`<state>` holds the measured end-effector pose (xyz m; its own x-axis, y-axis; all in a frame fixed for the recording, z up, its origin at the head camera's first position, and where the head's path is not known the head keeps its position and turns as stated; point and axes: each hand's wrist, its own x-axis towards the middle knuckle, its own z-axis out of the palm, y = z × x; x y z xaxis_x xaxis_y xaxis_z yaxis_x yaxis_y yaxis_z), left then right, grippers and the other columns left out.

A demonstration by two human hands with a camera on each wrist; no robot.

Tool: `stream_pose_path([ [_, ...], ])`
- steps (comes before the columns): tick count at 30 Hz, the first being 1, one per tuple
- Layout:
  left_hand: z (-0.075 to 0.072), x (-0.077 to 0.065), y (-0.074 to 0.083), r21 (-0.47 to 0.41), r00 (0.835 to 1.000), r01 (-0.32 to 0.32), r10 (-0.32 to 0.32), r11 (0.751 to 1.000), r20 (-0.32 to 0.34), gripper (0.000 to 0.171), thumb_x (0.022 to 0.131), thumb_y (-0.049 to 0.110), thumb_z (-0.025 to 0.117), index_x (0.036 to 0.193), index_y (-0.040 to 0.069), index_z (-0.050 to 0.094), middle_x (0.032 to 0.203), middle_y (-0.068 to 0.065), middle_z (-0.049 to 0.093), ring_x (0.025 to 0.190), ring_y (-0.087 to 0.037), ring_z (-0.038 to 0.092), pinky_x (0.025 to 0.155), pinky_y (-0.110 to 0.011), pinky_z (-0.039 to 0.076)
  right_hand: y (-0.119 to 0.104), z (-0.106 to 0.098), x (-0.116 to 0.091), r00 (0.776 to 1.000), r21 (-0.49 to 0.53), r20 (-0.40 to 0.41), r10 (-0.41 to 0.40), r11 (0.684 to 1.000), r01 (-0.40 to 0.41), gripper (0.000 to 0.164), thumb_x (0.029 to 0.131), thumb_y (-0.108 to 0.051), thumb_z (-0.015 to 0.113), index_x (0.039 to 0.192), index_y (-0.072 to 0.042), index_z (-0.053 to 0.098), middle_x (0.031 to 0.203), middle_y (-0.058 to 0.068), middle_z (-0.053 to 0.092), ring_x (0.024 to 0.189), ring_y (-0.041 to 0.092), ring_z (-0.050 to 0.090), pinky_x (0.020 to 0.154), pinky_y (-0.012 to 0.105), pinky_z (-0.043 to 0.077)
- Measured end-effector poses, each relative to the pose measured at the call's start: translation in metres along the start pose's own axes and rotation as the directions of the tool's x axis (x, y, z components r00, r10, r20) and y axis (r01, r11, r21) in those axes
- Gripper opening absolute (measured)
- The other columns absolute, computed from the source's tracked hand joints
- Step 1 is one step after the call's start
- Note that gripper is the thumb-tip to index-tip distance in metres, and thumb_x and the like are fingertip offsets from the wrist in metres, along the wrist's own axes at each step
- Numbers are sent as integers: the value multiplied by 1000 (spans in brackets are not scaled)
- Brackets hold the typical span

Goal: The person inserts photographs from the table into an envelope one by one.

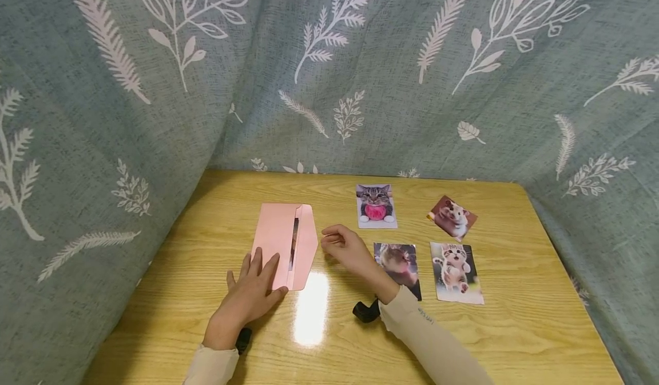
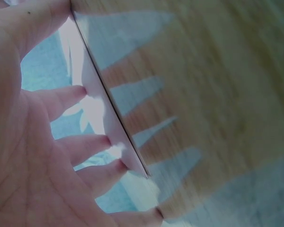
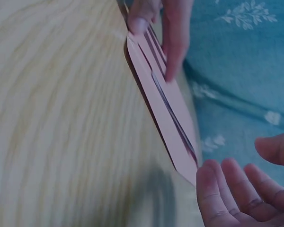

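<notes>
A pink envelope (image 1: 274,230) lies on the table with its flap (image 1: 309,247) folded out to the right. A dark strip of a picture card (image 1: 294,242) shows in its opening. My left hand (image 1: 253,290) rests on the envelope's near part, fingers spread and straight; in the left wrist view its fingertips (image 2: 118,164) touch the envelope's surface. My right hand (image 1: 350,253) hovers just right of the flap with nothing in it. Its fingers are loosely bent and the thumb stands apart in the right wrist view.
To the right lie several animal photos: a cat with a pink heart (image 1: 376,206), a hamster (image 1: 453,218), a kitten (image 1: 456,273) and a photo (image 1: 399,262) partly under the right forearm. A leaf-patterned curtain (image 1: 329,116) borders the table (image 1: 525,316).
</notes>
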<state>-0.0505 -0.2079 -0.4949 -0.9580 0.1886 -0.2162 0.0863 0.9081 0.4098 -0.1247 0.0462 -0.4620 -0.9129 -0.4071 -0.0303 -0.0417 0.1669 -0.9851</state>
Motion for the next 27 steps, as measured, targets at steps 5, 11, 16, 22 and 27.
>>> stream_pose_path([
  [5,-2,-1,-1,-11,1000,0,0,1000,-5,76,97,44,63,159,13,30,161,-30,9,146,-53,5,100,-83,5,-17,-19,-17,1000,-94,-10,-25,995,23,30,99,-2,61,128,8,57,117,27,64,110,40,61,95,46,50],
  [11,-3,-2,0,-14,1000,-6,5,1000,-7,76,97,43,64,158,12,31,161,-31,10,146,-54,5,99,-84,5,-20,-37,-31,996,-167,-54,-71,984,61,28,98,0,61,126,7,58,114,26,65,105,39,63,93,50,49],
  [16,-3,-2,0,7,1000,0,0,1000,-2,75,97,44,63,158,12,32,161,-31,11,146,-53,7,100,-84,6,2,-58,-38,991,-228,-86,-103,970,81,31,100,-5,61,129,3,58,116,24,65,106,37,63,93,51,50],
  [22,0,1,-1,-4,1000,-3,3,1000,-1,76,97,45,64,158,12,31,161,-31,10,146,-53,6,100,-83,5,31,-88,-48,983,-288,-145,-113,955,68,31,100,-17,65,129,-9,62,118,18,67,106,26,65,88,45,53],
  [27,2,2,-1,-10,1000,-5,5,1000,1,77,97,45,63,159,14,30,162,-30,9,147,-51,4,100,-83,4,43,-109,-62,976,-394,-169,-136,917,60,35,98,-11,66,132,-1,60,121,21,65,104,32,66,86,49,55],
])
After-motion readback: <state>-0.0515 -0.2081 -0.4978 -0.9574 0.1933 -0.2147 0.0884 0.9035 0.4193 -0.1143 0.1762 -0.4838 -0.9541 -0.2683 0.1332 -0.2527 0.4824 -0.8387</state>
